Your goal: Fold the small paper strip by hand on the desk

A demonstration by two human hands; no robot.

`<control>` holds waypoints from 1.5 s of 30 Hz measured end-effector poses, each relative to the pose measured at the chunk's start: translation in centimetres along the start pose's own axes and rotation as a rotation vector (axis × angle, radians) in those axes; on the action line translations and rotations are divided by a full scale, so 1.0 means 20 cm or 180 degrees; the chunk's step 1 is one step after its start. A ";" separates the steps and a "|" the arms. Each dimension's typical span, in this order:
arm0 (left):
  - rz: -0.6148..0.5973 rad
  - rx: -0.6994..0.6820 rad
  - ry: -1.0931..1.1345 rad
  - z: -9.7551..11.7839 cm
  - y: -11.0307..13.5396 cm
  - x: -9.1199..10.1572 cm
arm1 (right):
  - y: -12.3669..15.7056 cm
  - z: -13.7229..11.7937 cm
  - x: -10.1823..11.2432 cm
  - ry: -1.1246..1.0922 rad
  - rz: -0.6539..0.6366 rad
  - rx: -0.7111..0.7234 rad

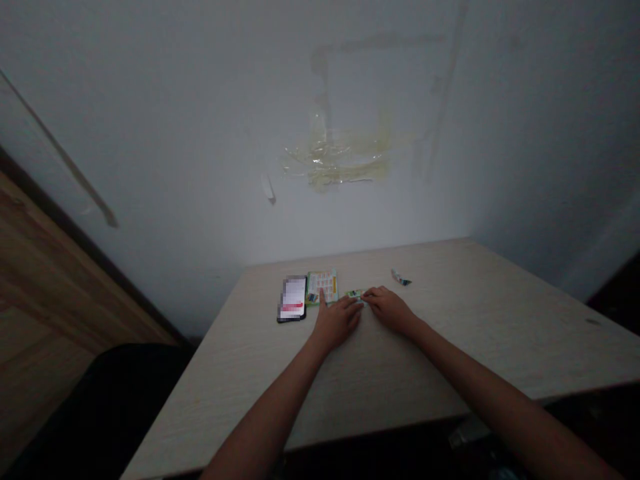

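Both my hands rest on a pale wooden table (450, 347), meeting at a small green packet (354, 294). My left hand (336, 321) lies flat with its thumb pointing up towards a green and orange card (322, 287), its fingertips at the small packet. My right hand (389, 308) has its fingers drawn together in a pinch at the packet's right end. What exactly the fingertips hold is too small to make out.
A phone (293, 299) with a lit screen lies left of the card. A small torn wrapper piece (401, 279) lies to the right, further back. A white wall with old tape marks (335, 163) stands behind the table. A dark shape (110, 400) sits at the lower left.
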State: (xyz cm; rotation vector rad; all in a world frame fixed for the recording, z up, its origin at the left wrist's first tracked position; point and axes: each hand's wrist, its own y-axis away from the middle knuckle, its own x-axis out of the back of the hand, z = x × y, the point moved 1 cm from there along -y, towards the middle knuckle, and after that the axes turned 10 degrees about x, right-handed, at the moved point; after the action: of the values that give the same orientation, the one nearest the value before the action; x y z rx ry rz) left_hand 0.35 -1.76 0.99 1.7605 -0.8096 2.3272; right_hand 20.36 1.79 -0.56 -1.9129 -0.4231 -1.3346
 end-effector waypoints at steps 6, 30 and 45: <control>-0.0033 0.0036 0.0036 0.00 0.00 0.00 | 0.01 0.01 0.00 -0.0035 -0.0007 0.0031; -0.0172 0.0195 0.0010 -0.03 0.00 -0.02 | -0.01 -0.02 0.03 0.0163 -0.0149 0.0047; 0.0025 -0.0047 -0.0070 0.01 -0.01 0.02 | 0.00 0.01 0.01 -0.0035 -0.0059 0.0090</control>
State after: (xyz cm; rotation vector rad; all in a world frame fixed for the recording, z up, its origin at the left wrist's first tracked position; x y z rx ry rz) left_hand 0.49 -1.88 1.49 1.7833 -0.8362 2.3048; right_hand 20.61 1.96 -0.50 -1.8982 -0.4637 -1.3237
